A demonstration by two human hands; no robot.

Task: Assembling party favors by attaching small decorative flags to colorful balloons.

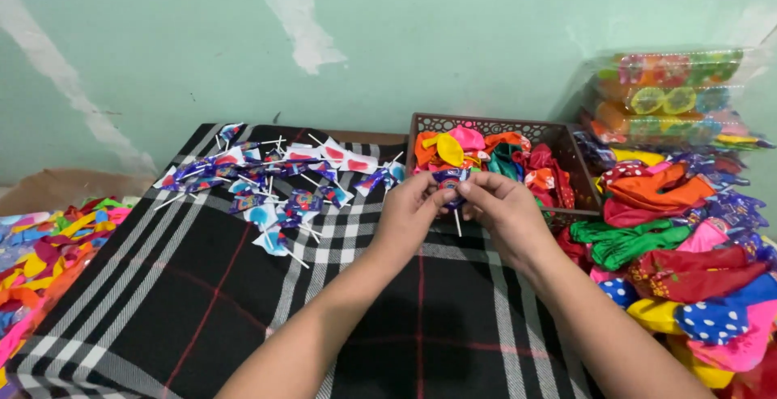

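Both of my hands meet over a black checked cloth (202,302), just in front of a brown basket (558,136). Together they pinch one wrapped lollipop (450,179) with a blue-purple wrapper; its white stick hangs down between them. My left hand (409,213) grips the wrapper from the left, and my right hand (502,209) holds it from the right. The basket holds several uninflated balloons (465,146) in pink, yellow, orange, green and red.
A pile of wrapped lollipops (275,180) lies on the cloth at the back left. Loose balloons (680,253) are heaped at the right, more (40,261) at the far left. Clear packs of coloured items (672,95) lean on the green wall.
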